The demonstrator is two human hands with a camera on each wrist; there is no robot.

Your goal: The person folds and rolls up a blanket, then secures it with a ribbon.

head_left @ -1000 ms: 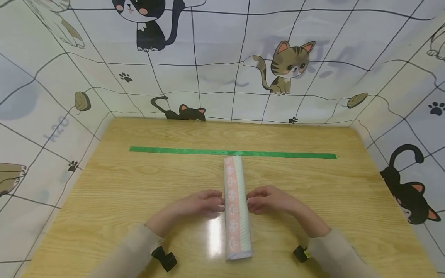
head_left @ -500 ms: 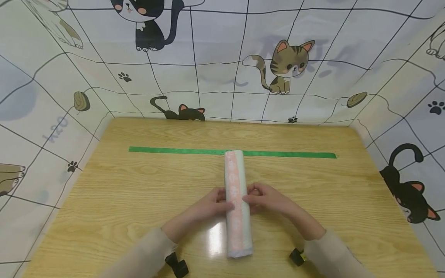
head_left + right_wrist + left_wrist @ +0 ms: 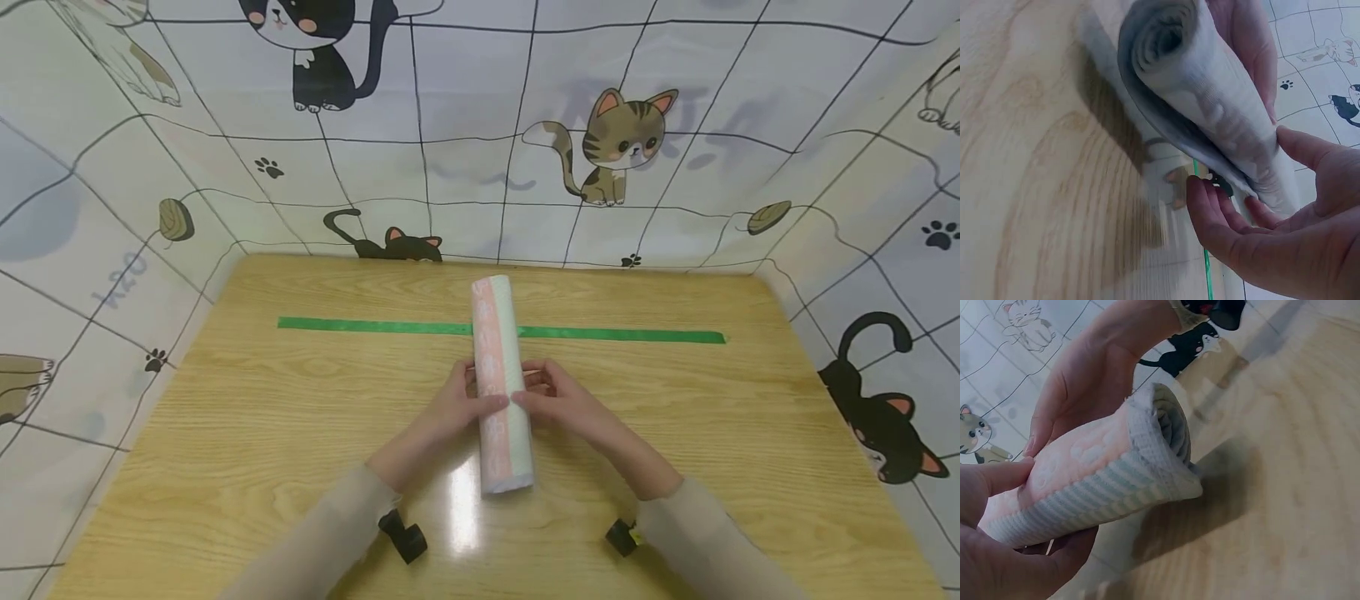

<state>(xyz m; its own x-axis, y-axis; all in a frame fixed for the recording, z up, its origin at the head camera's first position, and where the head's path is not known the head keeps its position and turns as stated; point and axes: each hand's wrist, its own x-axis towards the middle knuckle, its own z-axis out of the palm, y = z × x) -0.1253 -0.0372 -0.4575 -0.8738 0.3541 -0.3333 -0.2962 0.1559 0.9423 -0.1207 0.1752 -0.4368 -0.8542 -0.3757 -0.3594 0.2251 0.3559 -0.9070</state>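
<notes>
The left hand (image 3: 457, 402) and right hand (image 3: 561, 402) grip, above the table (image 3: 315, 400), the rolled towel (image 3: 493, 346) at frame centre, one from each side, equally near; its long axis runs up the frame, leaning slightly left, upper end over the green tape (image 3: 375, 325); thumbs lie on top, tips close together, fingers beneath.

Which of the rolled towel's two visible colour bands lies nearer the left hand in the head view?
The white-patterned pink band; the pale green band lies nearer the right hand.

White glare streaks the table (image 3: 315, 417) in the head view; wrist views look dimmer.
</notes>
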